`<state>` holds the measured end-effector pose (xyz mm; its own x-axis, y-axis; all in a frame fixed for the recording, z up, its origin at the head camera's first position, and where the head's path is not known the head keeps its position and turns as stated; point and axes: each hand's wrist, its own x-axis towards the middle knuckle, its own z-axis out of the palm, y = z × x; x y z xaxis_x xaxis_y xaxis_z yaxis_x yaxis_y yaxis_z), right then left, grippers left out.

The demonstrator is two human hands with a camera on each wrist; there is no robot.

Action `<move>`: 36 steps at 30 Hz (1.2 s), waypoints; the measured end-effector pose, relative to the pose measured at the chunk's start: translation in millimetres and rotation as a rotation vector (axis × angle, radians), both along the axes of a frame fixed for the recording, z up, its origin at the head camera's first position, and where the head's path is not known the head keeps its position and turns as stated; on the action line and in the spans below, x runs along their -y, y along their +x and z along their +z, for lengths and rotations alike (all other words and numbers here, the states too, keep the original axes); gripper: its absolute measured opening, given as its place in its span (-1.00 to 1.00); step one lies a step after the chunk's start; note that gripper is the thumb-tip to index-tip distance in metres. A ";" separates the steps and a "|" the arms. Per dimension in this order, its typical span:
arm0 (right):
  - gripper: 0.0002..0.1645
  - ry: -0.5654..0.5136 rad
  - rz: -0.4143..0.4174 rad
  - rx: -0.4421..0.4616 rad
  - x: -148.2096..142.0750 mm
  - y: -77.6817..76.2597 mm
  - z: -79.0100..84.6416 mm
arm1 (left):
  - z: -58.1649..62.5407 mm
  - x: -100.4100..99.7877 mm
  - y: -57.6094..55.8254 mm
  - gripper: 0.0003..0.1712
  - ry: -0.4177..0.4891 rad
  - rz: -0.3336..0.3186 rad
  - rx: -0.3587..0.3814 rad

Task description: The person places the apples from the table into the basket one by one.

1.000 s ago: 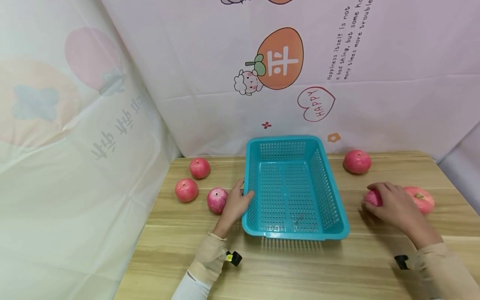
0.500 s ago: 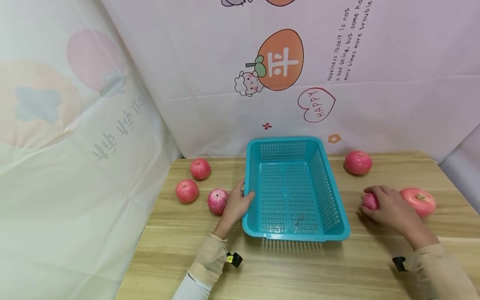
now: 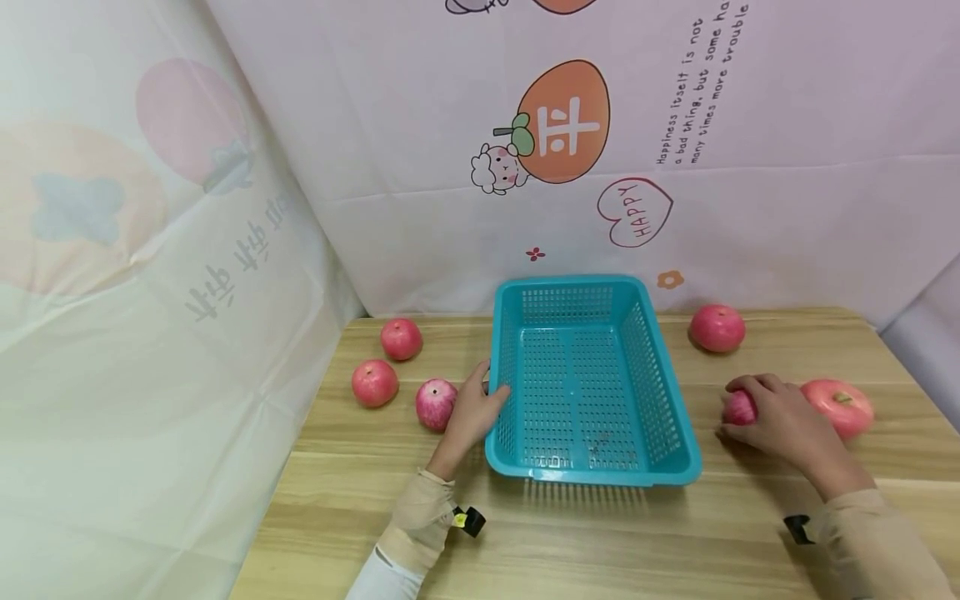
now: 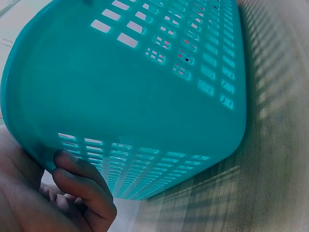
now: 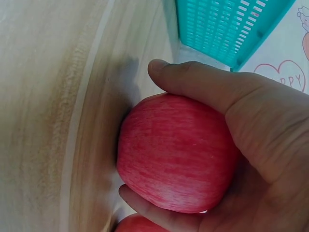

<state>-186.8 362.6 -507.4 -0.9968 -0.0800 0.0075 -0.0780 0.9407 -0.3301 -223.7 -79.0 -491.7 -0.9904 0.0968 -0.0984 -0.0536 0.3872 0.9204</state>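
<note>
A turquoise plastic basket [image 3: 592, 477] with perforated walls stands mid-table, and nothing lies in it. My left hand [image 3: 471, 410] grips its left rim, thumb over the edge and fingers curled below outside, as the left wrist view shows. On the right, my right hand [image 3: 783, 421] holds a red apple [image 5: 176, 152], thumb on one side and fingers on the other. The held apple is right at the tabletop. Just beside that hand sits a larger pinkish apple [image 3: 842, 408] with its stem up.
Another apple [image 3: 717, 327] sits at the back right. Left of the basket are two pink apples [image 3: 375, 383] and a streaked apple [image 3: 436, 404], the latter close by my left hand. A printed cloth [image 3: 420, 242] hangs behind the wooden table [image 3: 360, 492].
My right hand has shifted slightly to the left with the apple, uncovering more of the larger apple beside it. The left hand and the basket stay in place.
</note>
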 end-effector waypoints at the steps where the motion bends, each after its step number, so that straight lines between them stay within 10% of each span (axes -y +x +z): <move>1: -0.04 0.004 -0.006 0.008 -0.1 -0.3 -0.2 | 0.1 0.0 0.0 -0.37 0.001 0.001 -0.001; 36: -0.19 0.068 -0.054 0.004 4.6 -2.0 -5.4 | -3.3 -1.9 -0.8 -0.40 0.018 0.012 -0.055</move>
